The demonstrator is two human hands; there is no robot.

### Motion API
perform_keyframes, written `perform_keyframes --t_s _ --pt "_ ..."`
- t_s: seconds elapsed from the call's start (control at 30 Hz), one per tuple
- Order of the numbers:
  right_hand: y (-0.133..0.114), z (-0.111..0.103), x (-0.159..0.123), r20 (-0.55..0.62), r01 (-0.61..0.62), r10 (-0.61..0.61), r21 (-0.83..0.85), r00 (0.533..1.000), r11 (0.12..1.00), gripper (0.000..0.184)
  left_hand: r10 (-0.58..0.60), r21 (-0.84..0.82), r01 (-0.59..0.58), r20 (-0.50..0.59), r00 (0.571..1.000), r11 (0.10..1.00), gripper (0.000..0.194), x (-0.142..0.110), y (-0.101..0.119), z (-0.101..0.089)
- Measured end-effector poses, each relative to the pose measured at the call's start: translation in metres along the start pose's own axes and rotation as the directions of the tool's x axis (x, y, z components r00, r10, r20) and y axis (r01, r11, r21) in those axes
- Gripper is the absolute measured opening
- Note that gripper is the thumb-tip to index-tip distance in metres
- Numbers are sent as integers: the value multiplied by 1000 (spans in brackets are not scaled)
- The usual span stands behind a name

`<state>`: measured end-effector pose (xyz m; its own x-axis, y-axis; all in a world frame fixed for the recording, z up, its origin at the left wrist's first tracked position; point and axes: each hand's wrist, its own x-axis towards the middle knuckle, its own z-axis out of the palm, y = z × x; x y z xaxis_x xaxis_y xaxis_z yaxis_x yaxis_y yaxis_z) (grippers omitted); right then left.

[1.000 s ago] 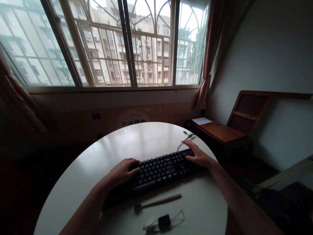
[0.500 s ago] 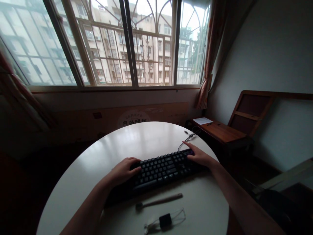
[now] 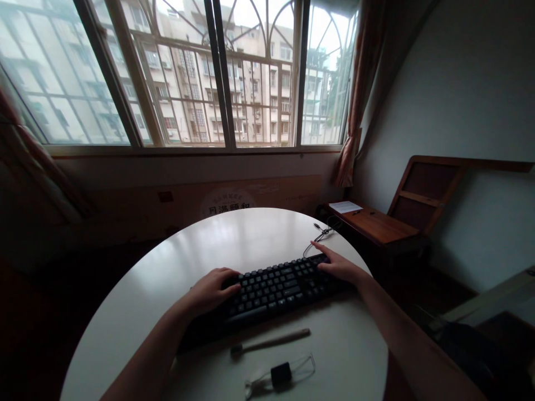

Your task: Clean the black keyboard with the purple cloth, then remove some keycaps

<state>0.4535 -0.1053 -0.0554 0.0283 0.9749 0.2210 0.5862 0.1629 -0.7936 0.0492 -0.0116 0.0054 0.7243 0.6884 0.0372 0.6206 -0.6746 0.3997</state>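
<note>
A black keyboard lies at a slant on the white round table. My left hand grips its left end, the thumb near the keys and the fingers toward the far edge. At the right end, my right hand holds the keyboard with its thumb on top, while the index finger points out past the far edge. A tied black cable lies beyond that finger. On the near side rest a thin-handled brush with a dark head and a wire keycap puller with a black middle.
The curved edge of the white table runs round the work. Past its right side stands a wooden bench bearing a white paper. A barred window and a printed cardboard panel are ahead.
Hardly anything differs. The view has shifted very slightly; both hands keep their places on the keyboard, and the brush and puller lie where they were.
</note>
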Motion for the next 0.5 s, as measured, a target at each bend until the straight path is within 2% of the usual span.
perform_keyframes --t_s 0.1,0.2,0.43,0.5 --pt "-4 -1 -3 -39 74 -75 -40 996 996 77 -2 1 2 5 1000 1000 46 0 -2 1" --pt "-9 -3 -6 -86 148 -157 -109 984 983 64 6 -4 -6 12 1000 1000 45 0 -3 1" --pt "-15 -7 -6 -142 137 -175 -245 974 960 15 11 -15 -10 15 1000 1000 43 -2 0 -1" --pt "-16 -8 -5 -160 144 -187 -247 969 958 8 5 -14 -5 17 1000 1000 42 -2 2 -2"
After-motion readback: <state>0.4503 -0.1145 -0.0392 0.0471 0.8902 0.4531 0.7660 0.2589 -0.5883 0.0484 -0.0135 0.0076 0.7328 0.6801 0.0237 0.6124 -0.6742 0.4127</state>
